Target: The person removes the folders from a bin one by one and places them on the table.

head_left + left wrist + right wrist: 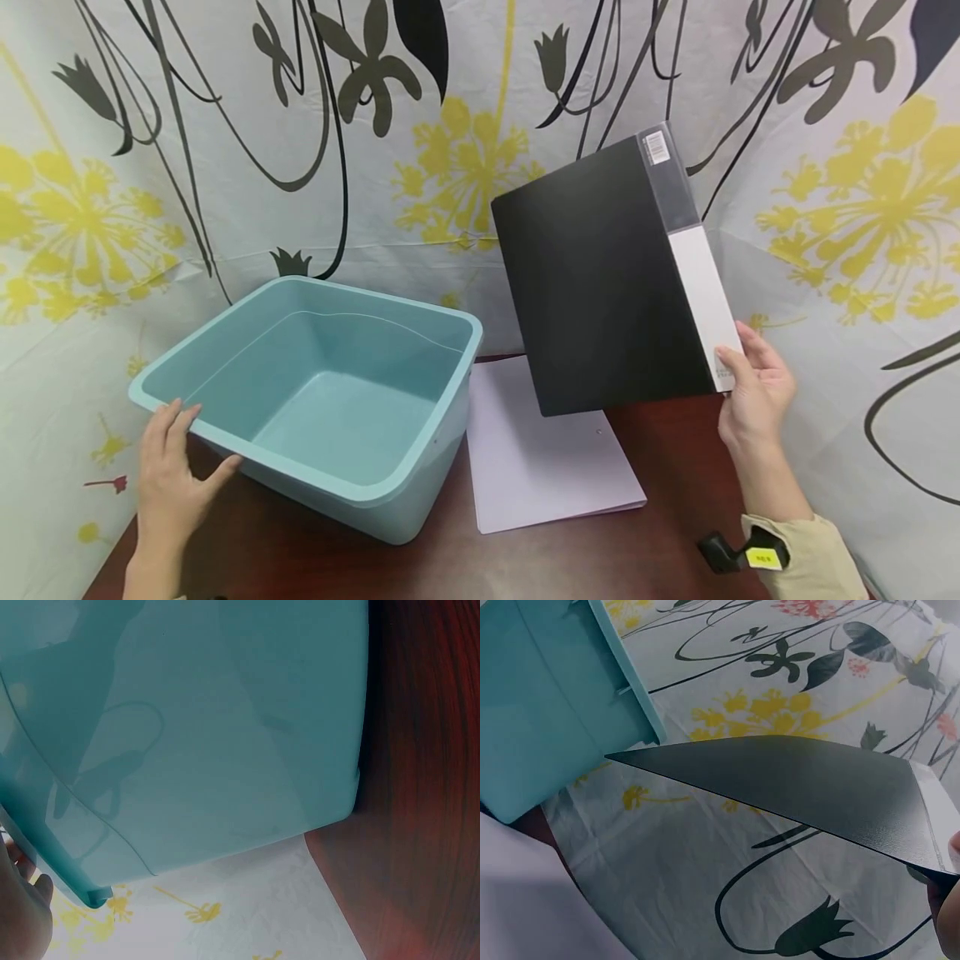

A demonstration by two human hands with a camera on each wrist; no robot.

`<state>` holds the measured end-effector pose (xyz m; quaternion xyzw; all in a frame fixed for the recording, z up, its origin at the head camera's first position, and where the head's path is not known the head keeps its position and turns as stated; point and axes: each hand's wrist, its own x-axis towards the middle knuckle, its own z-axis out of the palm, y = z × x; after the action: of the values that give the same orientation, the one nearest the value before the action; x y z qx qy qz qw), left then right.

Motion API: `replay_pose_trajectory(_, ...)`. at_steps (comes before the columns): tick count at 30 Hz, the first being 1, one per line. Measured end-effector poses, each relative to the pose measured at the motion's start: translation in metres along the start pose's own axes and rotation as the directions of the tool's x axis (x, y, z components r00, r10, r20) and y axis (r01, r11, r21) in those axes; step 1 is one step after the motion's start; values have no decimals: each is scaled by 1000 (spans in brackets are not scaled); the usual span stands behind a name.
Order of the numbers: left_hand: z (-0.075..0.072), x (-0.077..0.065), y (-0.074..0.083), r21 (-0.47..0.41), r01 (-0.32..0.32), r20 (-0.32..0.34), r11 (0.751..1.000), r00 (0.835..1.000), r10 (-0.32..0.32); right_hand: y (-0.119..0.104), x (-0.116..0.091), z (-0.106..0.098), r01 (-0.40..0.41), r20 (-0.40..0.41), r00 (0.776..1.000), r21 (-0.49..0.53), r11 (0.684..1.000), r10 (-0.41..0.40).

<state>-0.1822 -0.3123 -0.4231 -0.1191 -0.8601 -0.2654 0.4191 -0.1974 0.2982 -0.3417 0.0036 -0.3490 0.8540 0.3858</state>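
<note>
A black ring binder [600, 275] with a white label on its spine is tilted in the air at the right of the head view. My right hand [757, 392] grips it by the lower end of the spine, thumb on the label. In the right wrist view the binder [795, 795] appears nearly edge-on. A light blue plastic tub [427, 442] stands on the left, with nothing seen inside it. My left hand [172, 467] rests on its near left rim, fingers mostly straight. The left wrist view shows the outer wall of the tub [225, 750] close up.
A white stack of paper or a white folder [547, 458] lies on the dark red-brown table [525, 567], right of the tub and below the binder. Behind the table hangs a white cloth [480, 275] with yellow, grey and black plant prints.
</note>
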Motion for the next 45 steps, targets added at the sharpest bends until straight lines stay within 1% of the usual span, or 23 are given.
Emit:
replay_pose_trajectory(6, 0, 0, 0, 1, 8, 6, 1000, 1000, -8, 1, 0, -9, -11, -11, 1000, -27, 1000, 10)
replay_pose_trajectory(9, 0, 0, 0, 3, 11, 7, 1000, 1000, -12, 1, 0, -14, -18, -8, 1000, -62, 998, 18)
replay_pose_trajectory(16, 0, -1, 1, 0, 17, 8, 1000, 1000, -17, 1, -1, -25, -66, -34, 997, -134, 989, 62)
replay_pose_trajectory(23, 0, -1, 0, 2, 11, 11, 1000, 1000, -11, -3, 1, -44, -119, -19, 993, -209, 971, 118)
replay_pose_trajectory(32, 0, -1, -1, -2, 15, 9, 1000, 1000, -15, -12, 1, -71, -148, -4, 989, -204, 968, 150)
replay_pose_trajectory(35, -1, -1, -1, -4, 14, 9, 1000, 1000, -14, -13, 3, -78, -163, -12, 986, -207, 965, 164)
replay_pose_trajectory(37, -1, -1, -1, -3, 11, 11, 1000, 1000, -11, -11, 5, -86, -175, -11, 984, -220, 960, 177)
replay_pose_trajectory(39, -1, -1, -1, -3, 8, 11, 1000, 1000, -8, -8, 9, -98, -174, 5, 984, -247, 953, 180)
replay_pose_trajectory(41, -1, 0, -1, -1, 5, 10, 1000, 1000, -5, -3, 16, -114, -176, 22, 982, -286, 942, 190)
replay_pose_trajectory(43, -1, 0, -1, 2, 4, 10, 1000, 1000, -4, 6, 25, -137, -162, 55, 982, -262, 951, 182)
replay_pose_trajectory(45, 0, 0, -1, 3, 4, 10, 1000, 1000, -4, 9, 30, -150, -155, 55, 982, -304, 940, 180)
